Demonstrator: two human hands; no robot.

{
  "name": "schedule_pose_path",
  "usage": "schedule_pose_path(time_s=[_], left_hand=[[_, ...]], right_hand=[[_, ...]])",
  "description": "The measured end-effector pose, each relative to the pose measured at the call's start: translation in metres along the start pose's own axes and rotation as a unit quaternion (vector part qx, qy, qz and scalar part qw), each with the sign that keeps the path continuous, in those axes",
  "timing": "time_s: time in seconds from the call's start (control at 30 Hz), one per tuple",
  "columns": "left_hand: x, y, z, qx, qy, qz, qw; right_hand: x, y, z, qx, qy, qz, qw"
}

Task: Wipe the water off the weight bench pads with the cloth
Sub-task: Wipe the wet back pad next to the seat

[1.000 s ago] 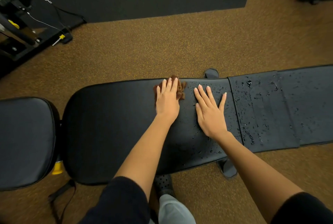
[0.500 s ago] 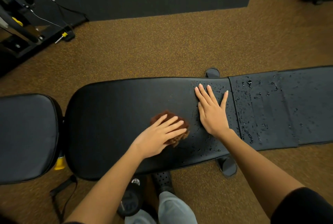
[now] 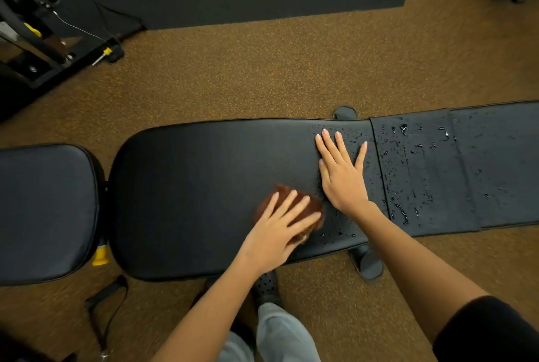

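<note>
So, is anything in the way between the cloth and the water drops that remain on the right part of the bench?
Yes. The right hand lies flat on the long pad, just right of the brown cloth under the left hand. It sits between the cloth and the wet section.

We see no writing we can read here. The black bench pads carry no brand or label, and the gym machine at the far left shows us no legible sign or number.
</note>
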State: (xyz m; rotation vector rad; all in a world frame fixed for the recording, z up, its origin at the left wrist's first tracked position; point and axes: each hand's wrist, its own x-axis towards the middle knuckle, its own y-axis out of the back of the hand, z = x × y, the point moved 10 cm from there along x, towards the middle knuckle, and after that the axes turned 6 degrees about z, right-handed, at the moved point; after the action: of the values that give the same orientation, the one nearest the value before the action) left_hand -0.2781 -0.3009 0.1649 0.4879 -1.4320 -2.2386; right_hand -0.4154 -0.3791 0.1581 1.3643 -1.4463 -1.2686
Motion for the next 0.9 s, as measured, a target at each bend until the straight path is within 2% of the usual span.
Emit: schedule_pose_path(time_s=[0.07,0.13,0.33,0.43,0.53,0.63,0.67,0.73,0.83,0.9], left_hand=[[-0.012,-0.005,0.000,0.013,-0.035,-0.026,0.999],[-0.018,-0.004,-0.012,0.020,-0.019,-0.034,0.999],[-0.031,0.007,-0.068,0.034,0.189,-0.015,0.981],[-0.035,0.022,-0.101,0.040,0.292,0.007,0.956],[-0.036,0.026,-0.118,0.018,0.387,-0.010,0.922],[-0.029,0.023,-0.112,-0.071,0.443,0.009,0.894],[-0.026,0.022,-0.106,-0.090,0.444,0.018,0.891],[-0.017,0.020,-0.088,-0.079,0.400,0.019,0.913],[-0.009,0.011,-0.046,-0.036,0.263,0.000,0.964],[-0.012,-0.002,-0.012,-0.017,0.171,-0.015,0.985]], right_hand=[[0.000,-0.001,0.000,-0.005,0.004,-0.006,1.000],[-0.001,-0.002,0.000,-0.005,0.004,-0.014,1.000],[0.000,-0.001,-0.001,-0.004,-0.007,-0.039,0.999],[0.001,-0.001,-0.002,-0.010,-0.014,-0.048,0.999],[0.001,0.000,0.000,-0.019,-0.020,-0.061,0.998],[0.003,0.001,-0.002,-0.025,-0.025,-0.078,0.996],[0.003,0.001,-0.003,-0.027,-0.028,-0.084,0.996],[0.003,0.001,-0.003,-0.035,-0.031,-0.091,0.995],[0.005,0.000,-0.004,-0.042,-0.029,-0.106,0.993],[0.005,-0.001,-0.005,-0.043,-0.033,-0.120,0.991]])
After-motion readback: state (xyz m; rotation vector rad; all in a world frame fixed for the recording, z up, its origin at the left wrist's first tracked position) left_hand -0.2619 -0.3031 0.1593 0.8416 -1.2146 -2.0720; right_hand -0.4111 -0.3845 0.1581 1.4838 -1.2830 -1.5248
